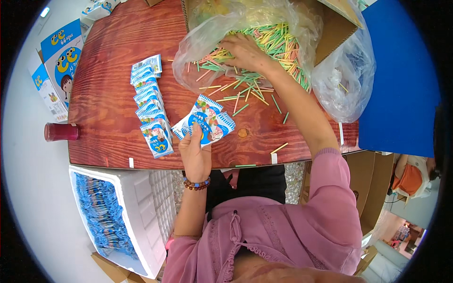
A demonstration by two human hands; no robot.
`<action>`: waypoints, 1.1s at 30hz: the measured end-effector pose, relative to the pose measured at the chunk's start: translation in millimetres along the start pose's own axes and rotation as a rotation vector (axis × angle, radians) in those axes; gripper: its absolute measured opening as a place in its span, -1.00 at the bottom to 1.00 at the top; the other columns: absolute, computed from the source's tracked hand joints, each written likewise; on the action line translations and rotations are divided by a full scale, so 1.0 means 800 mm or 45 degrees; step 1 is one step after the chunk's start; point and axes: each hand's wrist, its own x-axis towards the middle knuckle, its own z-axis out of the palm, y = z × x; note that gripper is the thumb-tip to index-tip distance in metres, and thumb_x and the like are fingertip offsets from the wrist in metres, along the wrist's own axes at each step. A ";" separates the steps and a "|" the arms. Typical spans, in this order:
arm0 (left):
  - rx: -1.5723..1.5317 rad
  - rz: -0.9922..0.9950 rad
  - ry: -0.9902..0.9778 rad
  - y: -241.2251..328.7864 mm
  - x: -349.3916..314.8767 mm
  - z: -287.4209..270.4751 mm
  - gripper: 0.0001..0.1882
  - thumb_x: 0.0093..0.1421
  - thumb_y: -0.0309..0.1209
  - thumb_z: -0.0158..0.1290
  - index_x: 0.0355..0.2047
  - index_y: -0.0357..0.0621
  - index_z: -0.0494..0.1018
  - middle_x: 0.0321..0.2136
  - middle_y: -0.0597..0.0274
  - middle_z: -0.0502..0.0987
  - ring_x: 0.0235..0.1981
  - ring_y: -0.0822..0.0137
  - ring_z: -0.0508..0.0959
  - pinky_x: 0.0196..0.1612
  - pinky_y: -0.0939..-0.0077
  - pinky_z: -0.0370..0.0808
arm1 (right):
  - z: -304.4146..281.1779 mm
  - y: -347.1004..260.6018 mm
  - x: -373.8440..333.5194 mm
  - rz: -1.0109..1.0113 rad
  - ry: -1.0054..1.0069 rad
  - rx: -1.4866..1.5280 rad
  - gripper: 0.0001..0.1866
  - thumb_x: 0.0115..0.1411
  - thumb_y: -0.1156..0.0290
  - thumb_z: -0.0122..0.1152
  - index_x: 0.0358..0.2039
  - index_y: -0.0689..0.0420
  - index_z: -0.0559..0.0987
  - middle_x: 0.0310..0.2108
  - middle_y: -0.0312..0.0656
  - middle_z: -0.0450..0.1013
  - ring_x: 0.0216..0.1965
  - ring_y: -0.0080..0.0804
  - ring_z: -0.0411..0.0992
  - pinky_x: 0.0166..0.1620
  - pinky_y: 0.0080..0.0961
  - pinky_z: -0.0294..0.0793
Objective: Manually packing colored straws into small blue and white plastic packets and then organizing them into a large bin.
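My left hand (195, 150) is closed on a few small blue-and-white packets (213, 123), fanned out above the table's near edge, thumb on top. My right hand (246, 55) reaches into a heap of thin pink, yellow and green sticks (288, 49), its fingers apart and their tips partly lost among them. The heap lies in a clear plastic bag (188, 70) whose mouth faces me, and loose sticks (257, 96) have spilled in front of it. Left of my left hand runs an overlapping row of similar packets (152, 108).
A cardboard box (337, 30) surrounds the bag on the reddish wooden table (108, 94). A dark red jar (62, 132) lies at the left edge. Below it stands a white foam box (132, 207) full of blue packets. Printed cartons (66, 61) stand far left; a blue panel (401, 80) is right.
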 end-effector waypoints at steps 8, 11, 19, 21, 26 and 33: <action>-0.007 -0.043 0.034 0.005 0.001 -0.012 -0.73 0.35 -0.33 -0.05 -0.13 -0.29 0.48 -0.14 0.14 0.57 -0.12 0.33 0.57 0.00 0.32 0.50 | 0.010 0.000 0.029 -0.172 -0.280 -0.331 -0.64 -0.01 0.32 0.20 -0.16 0.15 0.55 -0.06 -0.17 0.41 0.06 -0.23 0.29 0.14 -0.22 0.20; -0.029 -0.042 0.034 0.005 0.000 -0.013 -0.73 0.35 -0.33 -0.05 -0.13 -0.28 0.49 -0.15 0.14 0.58 -0.13 0.33 0.58 0.00 0.33 0.50 | 0.003 -0.016 0.037 -0.147 -0.372 -0.380 -0.64 0.01 0.35 0.17 -0.14 0.18 0.53 -0.08 -0.14 0.42 0.07 -0.21 0.30 0.14 -0.21 0.20; -0.033 -0.037 0.001 0.002 -0.001 -0.012 -0.74 0.34 -0.33 -0.04 -0.13 -0.26 0.49 -0.15 0.16 0.58 -0.13 0.33 0.58 0.00 0.33 0.51 | 0.023 -0.001 0.015 -0.148 -0.256 -0.320 -0.67 0.07 0.47 0.08 -0.11 0.22 0.45 -0.05 -0.07 0.41 0.08 -0.14 0.28 0.14 -0.24 0.14; -0.049 -0.044 0.007 0.002 -0.002 -0.009 -0.75 0.34 -0.34 -0.04 -0.14 -0.27 0.50 -0.15 0.16 0.58 -0.13 0.33 0.58 0.00 0.33 0.51 | 0.022 0.003 0.012 -0.121 -0.271 -0.270 -0.70 0.08 0.46 0.07 -0.13 0.20 0.45 -0.08 -0.08 0.41 0.07 -0.14 0.29 0.13 -0.24 0.14; -0.021 -0.046 0.020 0.005 -0.001 -0.007 -0.74 0.35 -0.34 -0.05 -0.12 -0.29 0.48 -0.14 0.15 0.57 -0.12 0.32 0.58 0.00 0.32 0.51 | 0.009 -0.001 0.012 -0.007 -0.232 0.024 -0.73 0.15 0.31 0.11 -0.17 0.16 0.49 -0.13 -0.10 0.44 0.04 -0.13 0.30 0.12 -0.24 0.15; -0.022 -0.053 0.013 0.008 -0.002 -0.007 -0.73 0.35 -0.35 -0.05 -0.10 -0.30 0.46 -0.13 0.15 0.57 -0.11 0.33 0.58 0.00 0.34 0.51 | -0.013 0.009 0.029 0.041 0.098 -0.187 -0.78 0.16 0.30 0.05 -0.23 0.11 0.54 -0.29 -0.10 0.52 -0.10 -0.16 0.43 0.03 -0.19 0.24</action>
